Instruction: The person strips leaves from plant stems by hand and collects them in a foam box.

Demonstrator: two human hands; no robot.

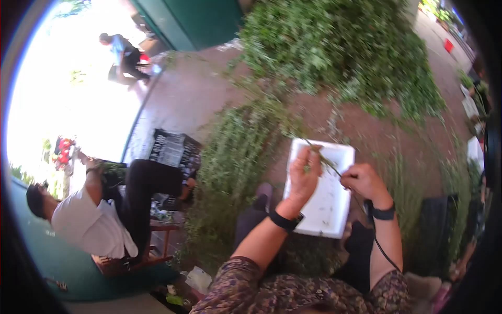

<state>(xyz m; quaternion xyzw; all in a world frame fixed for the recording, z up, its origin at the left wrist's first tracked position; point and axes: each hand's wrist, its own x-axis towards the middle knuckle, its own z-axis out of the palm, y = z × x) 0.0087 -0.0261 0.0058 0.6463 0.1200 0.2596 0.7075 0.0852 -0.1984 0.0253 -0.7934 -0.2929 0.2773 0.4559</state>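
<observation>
Over a white foam box (327, 220) between the knees, both hands hold one thin green plant stem (328, 163). My left hand (305, 170) is closed round its upper part, near the box's far left corner. Lower down the stem, my right hand (363, 180) pinches it at the box's right side. Small dark bits lie on the bottom of the box. A black band sits on each wrist, and a thin cable hangs along the right forearm.
A big heap of leafy green stems (334, 47) lies ahead. More stems (232, 152) lie left of the box and others at right. A seated person (89, 222) is at left by a black crate (167, 149). Another person (125, 55) bends far left.
</observation>
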